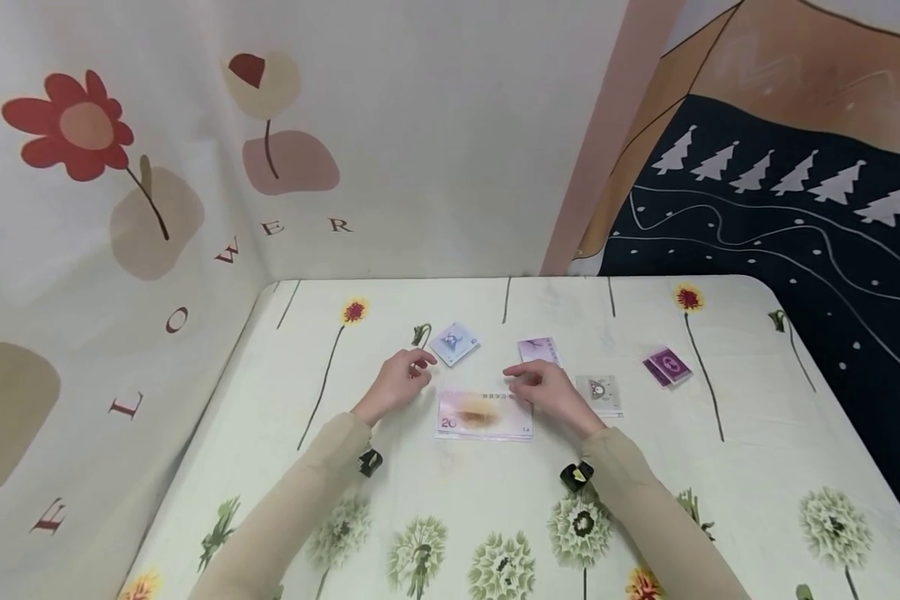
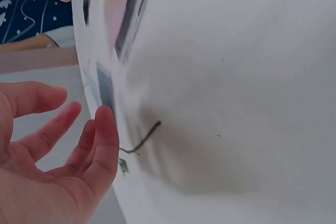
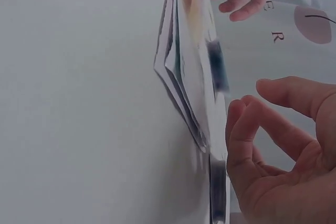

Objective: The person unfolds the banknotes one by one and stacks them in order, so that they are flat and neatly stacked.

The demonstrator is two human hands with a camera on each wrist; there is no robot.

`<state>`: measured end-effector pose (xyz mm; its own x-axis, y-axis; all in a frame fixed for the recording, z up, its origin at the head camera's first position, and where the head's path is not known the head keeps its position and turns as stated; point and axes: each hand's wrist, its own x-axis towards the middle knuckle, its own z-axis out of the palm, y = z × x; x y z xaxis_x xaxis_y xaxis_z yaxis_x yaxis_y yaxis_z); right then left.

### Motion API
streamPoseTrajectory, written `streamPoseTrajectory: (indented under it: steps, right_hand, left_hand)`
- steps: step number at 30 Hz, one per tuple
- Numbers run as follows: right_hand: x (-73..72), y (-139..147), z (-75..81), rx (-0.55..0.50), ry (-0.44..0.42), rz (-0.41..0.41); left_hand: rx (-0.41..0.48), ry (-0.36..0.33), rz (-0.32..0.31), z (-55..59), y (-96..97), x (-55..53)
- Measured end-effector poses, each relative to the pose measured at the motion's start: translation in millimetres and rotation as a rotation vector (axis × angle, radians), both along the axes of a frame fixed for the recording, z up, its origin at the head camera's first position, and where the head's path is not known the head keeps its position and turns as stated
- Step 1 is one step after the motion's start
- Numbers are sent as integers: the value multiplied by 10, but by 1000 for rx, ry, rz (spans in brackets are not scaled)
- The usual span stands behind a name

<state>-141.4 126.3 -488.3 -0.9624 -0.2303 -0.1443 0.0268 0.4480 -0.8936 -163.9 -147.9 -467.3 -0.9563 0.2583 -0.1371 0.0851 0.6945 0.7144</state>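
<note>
In the head view, my left hand (image 1: 397, 383) hovers beside a bluish square card or folded note (image 1: 454, 344), fingers loosely bent and holding nothing. My right hand (image 1: 547, 388) is over the upper right edge of a pile of pinkish notes marked 20 (image 1: 483, 417), its fingers partly curled with nothing between them. Just beyond that hand lies a purple note (image 1: 538, 349), partly hidden by it. The left wrist view shows the left fingers (image 2: 107, 140) apart from the cloth. The right wrist view shows a gap between thumb and fingers (image 3: 242, 140), near the layered pile edges (image 3: 181, 98).
A grey square piece with a small figure (image 1: 600, 390) lies right of the right hand. Farther right are overlapping dark purple pieces (image 1: 667, 367). The flower-print tablecloth (image 1: 765, 450) covers the table, and printed curtains (image 1: 435, 150) hang behind and to the left.
</note>
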Motion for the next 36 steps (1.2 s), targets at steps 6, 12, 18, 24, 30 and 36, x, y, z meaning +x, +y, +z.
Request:
streamPoseTrajectory:
  steps: [6, 12, 18, 24, 30, 36]
  right_hand:
    - [-127, -120, -20, -10, -69, 4]
    - [-278, -229, 36, 27, -59, -9]
    - [-430, -401, 82, 32, -20, -12]
    - [-591, -589, 50, 29, 58, -39]
    - [-684, -695, -69, 39, 49, -82]
    - [-726, -733, -137, 181, 37, -130]
  left_hand:
    - [40, -30, 56, -79, -65, -107]
    - [105, -66, 89, -120, -69, -280]
    - [169, -76, 94, -164, -60, -483]
    - [178, -97, 74, -163, -36, -605]
    - [162, -130, 67, -119, 46, -613]
    - [180, -162, 91, -105, 97, -612]
